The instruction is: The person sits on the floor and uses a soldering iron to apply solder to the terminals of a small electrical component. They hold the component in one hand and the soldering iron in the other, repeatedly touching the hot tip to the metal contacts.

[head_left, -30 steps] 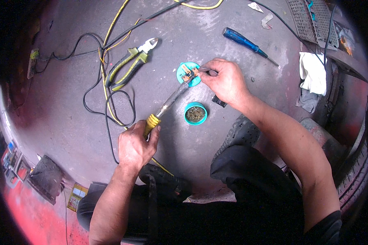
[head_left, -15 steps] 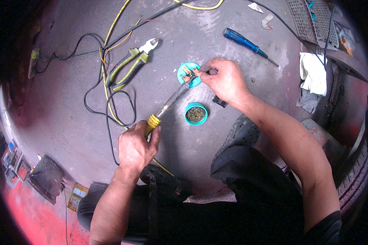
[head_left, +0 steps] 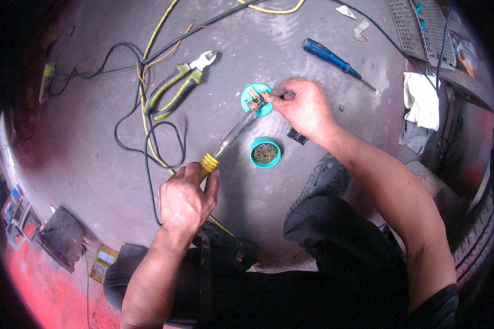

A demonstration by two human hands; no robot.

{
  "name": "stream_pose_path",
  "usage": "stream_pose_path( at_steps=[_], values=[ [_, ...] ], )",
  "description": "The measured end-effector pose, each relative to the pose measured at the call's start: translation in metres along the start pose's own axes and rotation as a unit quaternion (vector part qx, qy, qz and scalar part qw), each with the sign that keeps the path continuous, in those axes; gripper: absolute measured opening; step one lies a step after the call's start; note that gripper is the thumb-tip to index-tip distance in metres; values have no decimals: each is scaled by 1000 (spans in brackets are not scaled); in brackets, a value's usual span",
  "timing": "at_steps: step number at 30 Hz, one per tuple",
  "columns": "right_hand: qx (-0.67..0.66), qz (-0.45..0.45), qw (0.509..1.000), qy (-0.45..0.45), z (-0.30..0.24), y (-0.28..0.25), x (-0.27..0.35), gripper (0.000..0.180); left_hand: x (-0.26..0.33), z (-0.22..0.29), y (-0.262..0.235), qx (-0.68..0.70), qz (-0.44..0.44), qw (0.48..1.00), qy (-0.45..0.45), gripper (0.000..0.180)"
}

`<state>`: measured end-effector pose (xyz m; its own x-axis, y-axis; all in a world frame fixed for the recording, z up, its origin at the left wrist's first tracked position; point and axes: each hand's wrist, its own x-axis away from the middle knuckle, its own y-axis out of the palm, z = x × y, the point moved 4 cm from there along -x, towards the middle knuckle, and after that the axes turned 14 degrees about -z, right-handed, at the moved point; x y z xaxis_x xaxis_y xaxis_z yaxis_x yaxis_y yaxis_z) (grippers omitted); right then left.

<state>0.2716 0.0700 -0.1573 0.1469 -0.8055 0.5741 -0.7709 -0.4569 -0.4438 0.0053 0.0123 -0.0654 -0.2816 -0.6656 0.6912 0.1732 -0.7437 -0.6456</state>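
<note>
Left hand (head_left: 185, 197) grips soldering iron (head_left: 230, 138); right hand (head_left: 304, 107) pinches connector (head_left: 256, 99).

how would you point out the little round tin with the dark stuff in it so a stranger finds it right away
Start on the grey floor at the yellow-handled soldering iron in the left hand. Just right of its shaft sits the small teal tin. Unlike the teal lid farther up, it holds dark, crumbly filling.

Both forearms bare, no gloves, no watch or rings seen on left hand (head_left: 184, 200) or right hand (head_left: 307, 109). Dark short sleeve (head_left: 439, 310) at right upper arm. Dark trousers (head_left: 335, 257). Grey sneaker (head_left: 324, 178), textured upper, dusty.
</note>
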Motion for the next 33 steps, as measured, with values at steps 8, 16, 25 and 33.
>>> stream_pose_path(
  at_steps=[8, 16, 25, 33],
  values=[
    [-10, 5, 1000, 3, 5, 2, 0, 24, -1, -1, 2, -14, -14, 1000, -14, 32],
    [-8, 8, 1000, -1, 4, 2, 0, 24, -1, -2, 2, -13, 4, 1000, 1, 30],
    [-1, -7, 1000, 15, 0, -1, 1, 23, 5, -5, -3, 11, 27, 999, 16, 27],
    [-9, 10, 1000, -17, 2, 0, 5, 25, 3, -3, -1, 3, 49, 999, 19, 26]
  ],
)
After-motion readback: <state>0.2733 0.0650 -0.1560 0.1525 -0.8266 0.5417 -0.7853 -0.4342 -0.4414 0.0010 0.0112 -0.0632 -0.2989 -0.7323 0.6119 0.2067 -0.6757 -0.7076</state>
